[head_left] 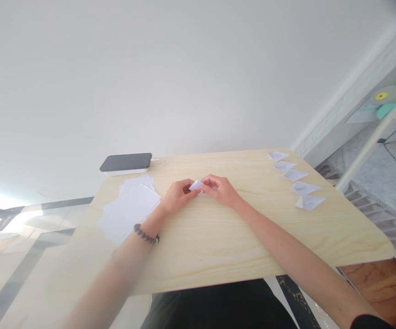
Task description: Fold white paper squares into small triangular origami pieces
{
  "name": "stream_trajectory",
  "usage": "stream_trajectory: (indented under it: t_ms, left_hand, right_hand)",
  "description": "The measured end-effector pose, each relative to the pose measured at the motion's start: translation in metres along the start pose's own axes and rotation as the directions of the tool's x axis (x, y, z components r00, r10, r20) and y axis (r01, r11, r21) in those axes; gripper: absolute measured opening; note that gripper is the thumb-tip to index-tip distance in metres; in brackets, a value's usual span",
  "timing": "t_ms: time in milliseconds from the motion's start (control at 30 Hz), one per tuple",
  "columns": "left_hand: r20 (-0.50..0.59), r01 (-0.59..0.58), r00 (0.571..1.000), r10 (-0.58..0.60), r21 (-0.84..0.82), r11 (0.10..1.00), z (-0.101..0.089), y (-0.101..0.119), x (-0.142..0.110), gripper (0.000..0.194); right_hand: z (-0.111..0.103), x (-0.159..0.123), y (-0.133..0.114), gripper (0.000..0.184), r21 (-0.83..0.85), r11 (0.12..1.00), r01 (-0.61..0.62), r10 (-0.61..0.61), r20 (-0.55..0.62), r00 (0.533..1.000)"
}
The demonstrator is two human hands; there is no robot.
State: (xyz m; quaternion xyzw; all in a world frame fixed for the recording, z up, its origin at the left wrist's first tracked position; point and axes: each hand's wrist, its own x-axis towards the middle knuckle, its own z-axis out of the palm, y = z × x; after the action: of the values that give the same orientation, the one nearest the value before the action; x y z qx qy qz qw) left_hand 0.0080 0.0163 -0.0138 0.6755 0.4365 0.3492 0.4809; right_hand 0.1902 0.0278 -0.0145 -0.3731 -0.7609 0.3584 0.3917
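Observation:
Between my two hands, over the middle of the wooden table [201, 246], is a small folded white paper [195, 185]. My left hand [177, 195] pinches its left side between thumb and fingers, and a dark beaded bracelet [146, 234] circles that wrist. On the other side, my right hand [222, 189] grips the paper's right edge with thumb and fingertips. A spread of loose white paper sheets [129, 205] lies to the left of my left hand. Several folded paper pieces [308, 202] form a row along the table's right side.
A dark-topped, white-sided device [126, 162] with a white cable sits at the table's back left corner. Behind the table rises a plain wall [184, 82]. A white metal frame [365, 151] stands on the floor beyond the right edge.

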Motion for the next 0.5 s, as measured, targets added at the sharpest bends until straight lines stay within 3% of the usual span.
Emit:
stream_trajectory:
  t_ms: [100,333,500]
  left_hand:
    - [-0.018,0.002,1.000,-0.001,0.035,0.999,0.0019,0.0009,-0.0004,0.032]
    - [-0.169,-0.076,0.983,0.077,0.010,0.997,0.0057,0.0068,0.0004,0.033]
    - [-0.187,-0.079,0.979,0.075,-0.012,0.997,0.0028,0.0068,0.0004,0.032]
  right_hand:
    - [0.0006,0.0000,-0.0014,0.018,0.002,1.000,0.010,-0.010,-0.021,1.000]
    - [0.0013,0.0006,-0.0040,0.018,-0.039,0.999,0.037,-0.041,-0.109,0.993]
    - [0.0014,0.0006,-0.0040,0.019,-0.071,0.996,0.052,-0.059,-0.112,0.992]
